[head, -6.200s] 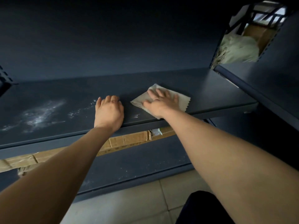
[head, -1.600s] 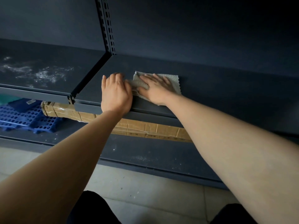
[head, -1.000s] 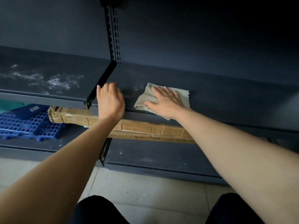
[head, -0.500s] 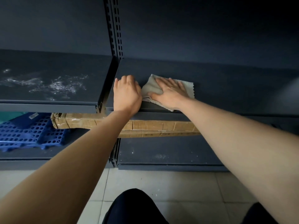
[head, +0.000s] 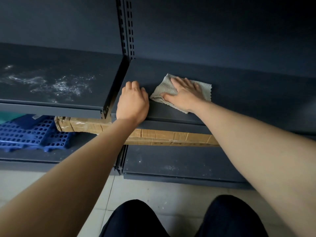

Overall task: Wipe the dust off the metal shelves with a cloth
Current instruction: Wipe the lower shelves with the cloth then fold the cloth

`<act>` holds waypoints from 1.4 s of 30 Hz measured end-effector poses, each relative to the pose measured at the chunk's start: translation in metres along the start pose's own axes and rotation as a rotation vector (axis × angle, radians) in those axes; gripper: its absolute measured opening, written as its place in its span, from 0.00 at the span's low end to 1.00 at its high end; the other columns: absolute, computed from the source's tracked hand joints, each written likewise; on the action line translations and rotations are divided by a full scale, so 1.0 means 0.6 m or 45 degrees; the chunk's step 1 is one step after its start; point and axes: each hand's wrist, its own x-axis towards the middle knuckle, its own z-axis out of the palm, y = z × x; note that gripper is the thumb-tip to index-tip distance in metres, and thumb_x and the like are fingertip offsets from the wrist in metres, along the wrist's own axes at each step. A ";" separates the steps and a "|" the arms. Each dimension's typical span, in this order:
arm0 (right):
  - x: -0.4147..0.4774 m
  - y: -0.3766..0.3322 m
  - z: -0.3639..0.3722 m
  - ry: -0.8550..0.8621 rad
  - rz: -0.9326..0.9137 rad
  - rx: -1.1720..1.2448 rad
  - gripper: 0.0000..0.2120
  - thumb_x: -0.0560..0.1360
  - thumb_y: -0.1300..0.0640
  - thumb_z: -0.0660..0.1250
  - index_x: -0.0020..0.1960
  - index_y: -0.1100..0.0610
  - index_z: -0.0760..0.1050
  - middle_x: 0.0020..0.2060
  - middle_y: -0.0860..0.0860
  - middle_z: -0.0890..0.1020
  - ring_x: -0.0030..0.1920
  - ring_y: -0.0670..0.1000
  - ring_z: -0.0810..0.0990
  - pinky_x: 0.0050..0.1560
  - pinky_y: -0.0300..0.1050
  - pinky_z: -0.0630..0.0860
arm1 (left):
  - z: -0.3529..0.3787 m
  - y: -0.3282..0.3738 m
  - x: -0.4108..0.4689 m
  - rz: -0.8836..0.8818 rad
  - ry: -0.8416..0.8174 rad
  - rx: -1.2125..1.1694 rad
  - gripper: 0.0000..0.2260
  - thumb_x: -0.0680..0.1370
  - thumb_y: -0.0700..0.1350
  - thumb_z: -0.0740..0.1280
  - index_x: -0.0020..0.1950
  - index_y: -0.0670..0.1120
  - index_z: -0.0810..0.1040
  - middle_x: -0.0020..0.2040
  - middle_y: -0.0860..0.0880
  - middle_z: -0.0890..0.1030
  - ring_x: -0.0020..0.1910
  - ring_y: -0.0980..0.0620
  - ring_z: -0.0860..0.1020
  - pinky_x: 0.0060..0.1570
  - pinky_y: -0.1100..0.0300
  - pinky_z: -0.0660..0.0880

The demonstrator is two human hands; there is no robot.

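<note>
Shelving (head: 222, 40) of dark painted sheet metal fills the view, its flat boards meeting at a slotted upright (head: 127, 28). The right shelf (head: 248, 89) looks matte and clean around the hands, while the left shelf (head: 51, 69) carries a white, powdery scatter of dust (head: 65, 86), so that side likely remains to be wiped. Underneath, a long taped cardboard box (head: 171, 137) and a blue perforated plastic grid (head: 25, 135) lie on the lower shelf (head: 171, 161), which is faintly speckled too. The left hand (head: 132, 103) rests palm down at the right shelf's front left corner, fingers loosely bent and holding nothing, apparently a brace for the forward lean. The right hand (head: 185, 94) lies spread on the cloth (head: 165, 89), fingers nearly straight, pressing rather than gripping, which should keep most of the fabric rubbing the metal. The cloth is a pale, ribbed square with zigzag-cut edges; it sits on the right shelf just beside the left hand, its left side slightly bunched.
</note>
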 end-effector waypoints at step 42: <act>0.050 -0.139 0.016 -0.029 -0.219 -0.019 0.36 0.77 0.32 0.45 0.78 0.47 0.42 0.78 0.47 0.45 0.77 0.52 0.42 0.75 0.54 0.40 | -0.092 -0.074 0.021 -0.040 0.214 -0.096 0.16 0.77 0.35 0.53 0.63 0.37 0.69 0.61 0.40 0.72 0.61 0.43 0.70 0.59 0.58 0.65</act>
